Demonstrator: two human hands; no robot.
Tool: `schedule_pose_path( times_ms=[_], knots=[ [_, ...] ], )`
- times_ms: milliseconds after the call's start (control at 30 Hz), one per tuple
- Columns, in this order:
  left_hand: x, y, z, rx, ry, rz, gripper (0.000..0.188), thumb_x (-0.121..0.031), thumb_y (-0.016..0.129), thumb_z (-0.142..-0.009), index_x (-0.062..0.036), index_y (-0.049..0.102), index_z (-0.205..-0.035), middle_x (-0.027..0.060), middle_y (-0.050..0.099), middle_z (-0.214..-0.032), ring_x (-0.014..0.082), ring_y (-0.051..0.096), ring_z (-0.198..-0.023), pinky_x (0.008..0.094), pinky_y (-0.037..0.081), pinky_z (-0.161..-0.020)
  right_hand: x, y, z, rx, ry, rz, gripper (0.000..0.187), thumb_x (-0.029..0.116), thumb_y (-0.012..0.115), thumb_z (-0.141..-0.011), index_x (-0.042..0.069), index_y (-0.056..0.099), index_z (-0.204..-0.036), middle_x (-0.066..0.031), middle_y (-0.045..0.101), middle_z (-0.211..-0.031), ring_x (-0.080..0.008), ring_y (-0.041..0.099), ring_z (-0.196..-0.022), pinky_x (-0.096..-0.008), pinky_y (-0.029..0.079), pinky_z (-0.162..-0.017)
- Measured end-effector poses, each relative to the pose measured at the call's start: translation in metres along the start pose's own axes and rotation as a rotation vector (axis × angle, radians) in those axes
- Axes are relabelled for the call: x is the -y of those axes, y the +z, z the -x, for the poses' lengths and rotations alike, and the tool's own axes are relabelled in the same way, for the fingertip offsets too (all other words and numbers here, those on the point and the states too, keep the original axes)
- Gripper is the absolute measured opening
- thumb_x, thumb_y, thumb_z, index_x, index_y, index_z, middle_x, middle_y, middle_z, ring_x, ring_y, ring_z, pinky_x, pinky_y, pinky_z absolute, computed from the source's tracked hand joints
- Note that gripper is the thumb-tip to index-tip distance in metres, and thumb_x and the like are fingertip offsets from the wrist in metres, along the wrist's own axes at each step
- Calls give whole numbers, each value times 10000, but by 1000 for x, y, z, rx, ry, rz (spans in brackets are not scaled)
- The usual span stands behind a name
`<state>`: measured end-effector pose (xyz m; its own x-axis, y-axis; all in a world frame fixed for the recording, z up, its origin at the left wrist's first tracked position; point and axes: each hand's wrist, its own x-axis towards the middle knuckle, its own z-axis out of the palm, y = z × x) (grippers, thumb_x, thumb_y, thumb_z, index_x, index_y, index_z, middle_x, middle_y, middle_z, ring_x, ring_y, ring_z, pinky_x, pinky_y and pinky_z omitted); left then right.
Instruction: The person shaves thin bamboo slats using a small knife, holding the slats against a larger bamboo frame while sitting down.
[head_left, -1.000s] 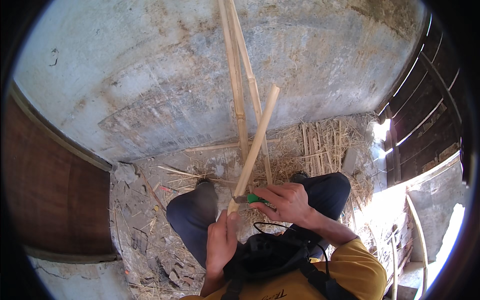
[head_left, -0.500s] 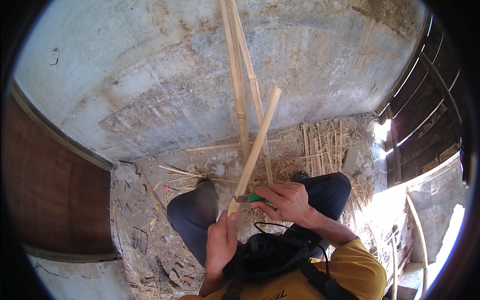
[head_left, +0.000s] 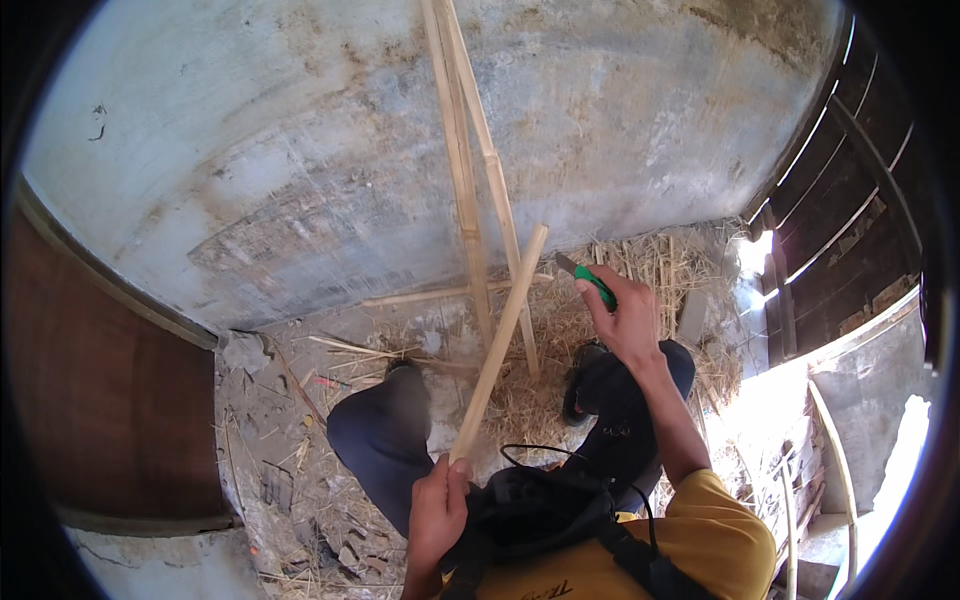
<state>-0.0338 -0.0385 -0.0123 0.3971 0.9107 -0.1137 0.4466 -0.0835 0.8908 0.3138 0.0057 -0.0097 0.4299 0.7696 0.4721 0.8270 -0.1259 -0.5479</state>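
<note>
A pale bamboo strip (head_left: 502, 335) slants up and away between my knees. Its near end is gripped in my left hand (head_left: 437, 505), whose fingers are wrapped round it. My right hand (head_left: 625, 312) is closed on the green handle of a utility knife (head_left: 594, 285). The short dark blade sticks out toward the upper left, apart from the strip and to the right of its far end. Part of the handle is hidden by my fingers.
Two long bamboo pieces (head_left: 461, 165) lean against the stained wall (head_left: 300, 200). Another stick (head_left: 420, 297) lies along the wall's foot. Straw and shavings (head_left: 640, 265) litter the floor. A brown wooden panel (head_left: 110, 370) stands at the left, dark slats (head_left: 830, 220) at the right.
My right hand has carried the knife off the strip, up and away to the right. The strip's far end has dropped lower, still held in my left hand.
</note>
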Motion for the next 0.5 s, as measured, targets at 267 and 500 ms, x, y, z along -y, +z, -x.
schedule_pose_path(
  times_ms=[267, 500],
  knots=[
    [0, -5, -15, -28, 31, 28, 282, -186, 510, -1177, 22, 647, -1043, 81, 570, -684, 177, 550, -619, 343, 449, -599, 18, 17, 34, 103, -205, -285, 251, 314, 804, -992, 118, 774, -1146, -95, 751, -835, -283, 720, -638, -402, 544, -576],
    [2, 0, -21, 6, 52, 2, 218, -138, 558, -1137, 62, 644, -1148, 206, 620, -673, 376, 660, -581, 427, 481, -565, 44, 23, 62, 214, -440, -333, 299, 370, 854, -935, 138, 779, -1109, -33, 768, -871, -265, 732, -651, -383, 569, -562]
  ],
)
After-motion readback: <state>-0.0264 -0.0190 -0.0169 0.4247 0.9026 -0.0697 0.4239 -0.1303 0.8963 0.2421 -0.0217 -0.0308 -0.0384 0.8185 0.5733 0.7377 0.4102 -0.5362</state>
